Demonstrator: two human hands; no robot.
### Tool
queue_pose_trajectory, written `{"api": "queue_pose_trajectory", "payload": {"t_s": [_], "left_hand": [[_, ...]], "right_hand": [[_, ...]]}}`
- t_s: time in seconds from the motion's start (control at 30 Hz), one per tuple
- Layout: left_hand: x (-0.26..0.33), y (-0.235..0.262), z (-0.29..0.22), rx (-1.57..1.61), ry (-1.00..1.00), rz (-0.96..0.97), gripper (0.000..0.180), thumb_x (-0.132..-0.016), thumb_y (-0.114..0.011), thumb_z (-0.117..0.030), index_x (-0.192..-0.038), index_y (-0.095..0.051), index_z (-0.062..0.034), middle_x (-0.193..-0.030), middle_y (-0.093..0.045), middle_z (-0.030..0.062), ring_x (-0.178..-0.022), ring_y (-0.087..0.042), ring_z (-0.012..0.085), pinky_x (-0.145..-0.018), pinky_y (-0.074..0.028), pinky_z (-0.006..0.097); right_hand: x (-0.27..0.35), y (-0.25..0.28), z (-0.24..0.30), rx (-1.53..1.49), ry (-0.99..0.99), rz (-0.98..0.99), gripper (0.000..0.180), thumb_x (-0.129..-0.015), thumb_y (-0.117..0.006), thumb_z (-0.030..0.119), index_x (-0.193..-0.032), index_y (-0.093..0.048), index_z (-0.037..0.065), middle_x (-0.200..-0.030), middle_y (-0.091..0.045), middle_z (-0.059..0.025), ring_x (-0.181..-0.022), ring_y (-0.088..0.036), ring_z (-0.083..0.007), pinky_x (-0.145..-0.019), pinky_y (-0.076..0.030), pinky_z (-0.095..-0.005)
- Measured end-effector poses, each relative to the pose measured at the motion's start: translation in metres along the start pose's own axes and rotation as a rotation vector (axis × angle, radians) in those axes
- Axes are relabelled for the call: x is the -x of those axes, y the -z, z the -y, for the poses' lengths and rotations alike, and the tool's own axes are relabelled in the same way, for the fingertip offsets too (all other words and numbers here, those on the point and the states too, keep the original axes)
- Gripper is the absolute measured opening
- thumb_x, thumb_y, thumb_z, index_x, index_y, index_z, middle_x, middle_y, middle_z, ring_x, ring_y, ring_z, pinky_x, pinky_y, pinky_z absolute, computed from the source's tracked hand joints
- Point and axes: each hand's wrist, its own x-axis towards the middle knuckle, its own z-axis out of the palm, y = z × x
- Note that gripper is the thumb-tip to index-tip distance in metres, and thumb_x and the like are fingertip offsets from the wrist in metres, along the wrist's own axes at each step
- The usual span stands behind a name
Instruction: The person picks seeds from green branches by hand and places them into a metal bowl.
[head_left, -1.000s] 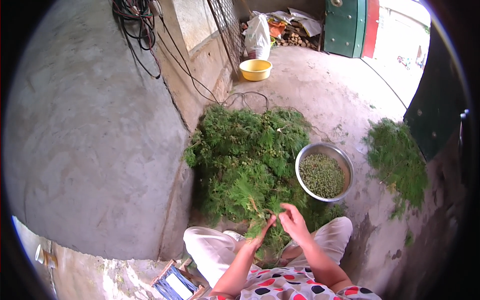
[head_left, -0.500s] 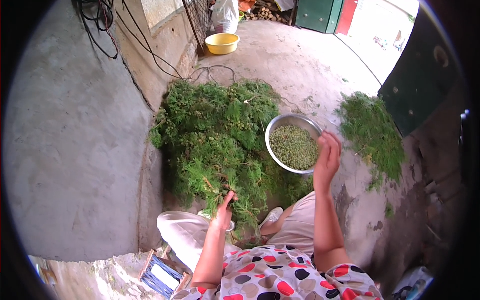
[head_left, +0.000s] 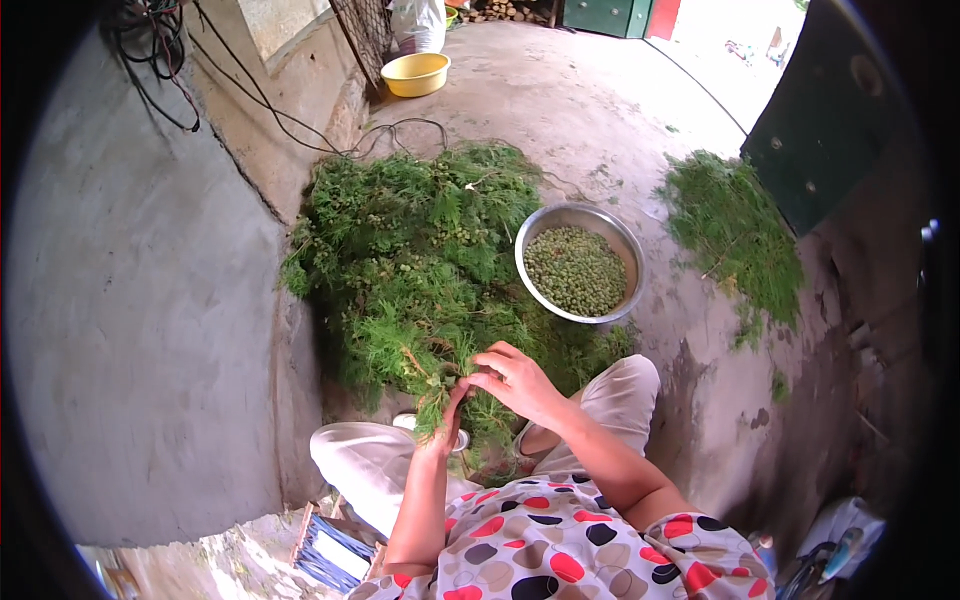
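Observation:
A leafy green branch (head_left: 425, 375) lies in my left hand (head_left: 447, 422), whose fingers are closed round its stem. My right hand (head_left: 515, 383) reaches in from the right, its bent fingertips at the same sprig beside my left fingers; whether they pinch something small is hidden. Beyond both hands spreads a big heap of green cut branches (head_left: 410, 220) bearing small round green cones. To the right of the heap stands a metal basin (head_left: 637, 262), partly filled with small green cones (head_left: 575, 272).
A smaller pile of green branches (head_left: 735, 235) lies at the right by a dark green door (head_left: 825, 130). A yellow tub (head_left: 415, 76) stands at the back by the wall. Black cable (head_left: 400, 125) trails over the floor behind the heap. A grey wall (head_left: 150, 330) closes the left side.
My right hand has moved from the basin's rim down and left to the branch. My left hand still holds the branch in about the same place. The view has shifted slightly.

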Motion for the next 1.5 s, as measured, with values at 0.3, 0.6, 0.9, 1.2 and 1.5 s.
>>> {"api": "queue_pose_trajectory", "payload": {"t_s": [0.3, 0.6, 0.9, 1.2, 1.5], "left_hand": [[-0.003, 0.005, 0.011, -0.193, -0.068, 0.004, 0.014, -0.082, -0.063, -0.009, -0.093, -0.055, -0.0044, -0.083, -0.055, 0.0008, -0.073, -0.050, 0.0110, -0.065, -0.041, 0.025], [0.000, 0.000, -0.005, -0.019, -0.074, 0.159, 0.042, -0.080, -0.062, -0.001, -0.118, -0.046, -0.0064, -0.098, -0.056, 0.0031, -0.089, -0.055, 0.0151, -0.085, -0.042, 0.027], [0.002, -0.003, -0.019, 0.134, -0.068, 0.312, 0.067, -0.074, -0.065, -0.003, -0.132, -0.033, -0.0068, -0.126, -0.044, 0.0102, -0.114, -0.046, 0.0253, -0.097, -0.037, 0.034], [0.001, -0.014, -0.016, 0.461, 0.027, 0.329, 0.081, -0.069, -0.063, 0.001, -0.138, -0.022, -0.0109, -0.134, -0.035, 0.0125, -0.124, -0.035, 0.0264, -0.104, -0.031, 0.036], [0.005, 0.000, -0.024, 0.300, -0.120, 0.393, 0.068, -0.074, -0.053, 0.000, -0.136, -0.029, -0.0110, -0.137, -0.034, 0.0132, -0.124, -0.036, 0.0242, -0.104, -0.030, 0.036]], "right_hand": [[0.001, -0.010, -0.005, 0.229, 0.083, -0.274, 0.016, -0.079, -0.062, 0.013, -0.088, -0.055, 0.003, -0.082, -0.052, -0.0117, -0.075, -0.056, -0.0292, -0.066, -0.046, -0.0352], [-0.001, 0.056, -0.037, 0.135, -0.204, -0.469, 0.027, -0.087, -0.049, 0.007, -0.114, -0.050, 0.003, -0.095, -0.057, -0.0124, -0.080, -0.058, -0.0186, -0.067, -0.047, -0.0276], [0.000, 0.082, -0.018, 0.260, -0.213, -0.388, 0.026, -0.082, -0.058, 0.009, -0.107, -0.055, 0.005, -0.101, -0.058, -0.0151, -0.083, -0.060, -0.0287, -0.072, -0.049, -0.0338], [0.010, -0.001, 0.054, -0.017, 0.392, -0.116, 0.019, -0.071, -0.064, 0.001, -0.089, -0.060, 0.004, -0.093, -0.060, -0.0088, -0.079, -0.059, -0.0240, -0.071, -0.050, -0.0329], [0.010, -0.001, 0.019, 0.527, 0.221, -0.044, 0.034, -0.066, -0.060, 0.000, -0.100, -0.055, 0.003, -0.098, -0.055, -0.0099, -0.094, -0.052, -0.0269, -0.089, -0.040, -0.0378]]}}
